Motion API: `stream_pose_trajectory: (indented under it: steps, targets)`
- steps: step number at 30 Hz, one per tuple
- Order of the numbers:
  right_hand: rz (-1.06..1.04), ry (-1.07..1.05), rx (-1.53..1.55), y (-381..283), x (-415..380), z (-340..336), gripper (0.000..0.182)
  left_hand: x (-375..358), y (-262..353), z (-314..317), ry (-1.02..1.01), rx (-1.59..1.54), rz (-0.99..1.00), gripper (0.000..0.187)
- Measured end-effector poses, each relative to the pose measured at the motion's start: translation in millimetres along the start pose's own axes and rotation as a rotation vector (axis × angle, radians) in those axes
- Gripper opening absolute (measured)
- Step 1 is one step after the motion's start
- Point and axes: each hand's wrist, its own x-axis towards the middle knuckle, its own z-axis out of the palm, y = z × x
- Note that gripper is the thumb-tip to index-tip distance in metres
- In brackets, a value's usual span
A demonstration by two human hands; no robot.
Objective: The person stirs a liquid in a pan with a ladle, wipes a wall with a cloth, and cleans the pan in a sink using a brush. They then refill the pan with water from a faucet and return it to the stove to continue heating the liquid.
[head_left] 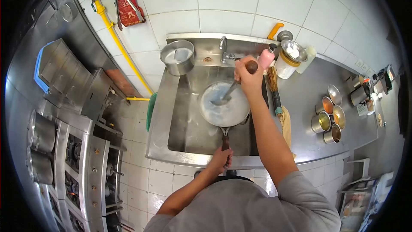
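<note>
A round pan point(212, 114) with whitish, bluish liquid or suds inside lies in the steel sink point(182, 124). Near the sink's front edge, my left hand point(220, 160) is wrapped round the pan's dark handle. Above the pan's upper right, my right hand point(249, 75) grips the wooden handle of a metal spatula point(230, 91), whose blade rests in the whitish contents. The blade's edge is partly hidden by them. The faucet point(224, 51) stands behind the pan, just left of my right hand.
A steel pot point(177, 66) sits at the sink's back left corner. Right of the sink are a pink bottle point(266, 57), a tub with a bowl point(288, 62) on top, a stick brush point(274, 88), a yellowish cloth point(285, 129) and several metal cups point(322, 121). Stove burners point(74, 152) stand left.
</note>
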Motion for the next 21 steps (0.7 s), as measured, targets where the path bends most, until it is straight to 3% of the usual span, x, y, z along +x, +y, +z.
stream_pose_trajectory:
  steps: [2, 4, 6, 9, 12, 19, 21]
  targets:
    - [-0.022, -0.009, -0.055, -21, -5, 10, 0.017, 11, 6, -1, -0.018, 0.016, 0.069, 0.014]
    - [-0.146, -0.099, -0.176, -1, -26, 7, 0.019, 5, -7, -7, -0.054, 0.022, 0.044, 0.013]
    - [-0.027, -0.017, -0.062, 15, -10, -1, 0.016, 8, -3, -4, -0.022, 0.002, 0.019, 0.013]
    - [-0.059, 0.037, -0.054, -21, -11, 11, 0.016, 2, 9, 0, 0.013, -0.042, 0.045, 0.013]
    - [-0.100, -0.031, 0.019, 4, -19, 4, 0.018, 9, 5, -6, -0.058, -0.068, 0.026, 0.013]
    - [-0.038, -0.033, 0.074, -62, 22, 27, 0.019, 3, 5, -15, -0.065, -0.002, 0.044, 0.014]
    - [-0.061, -0.061, 0.032, -17, 32, 29, 0.019, 3, 2, -17, -0.055, 0.030, 0.064, 0.014]
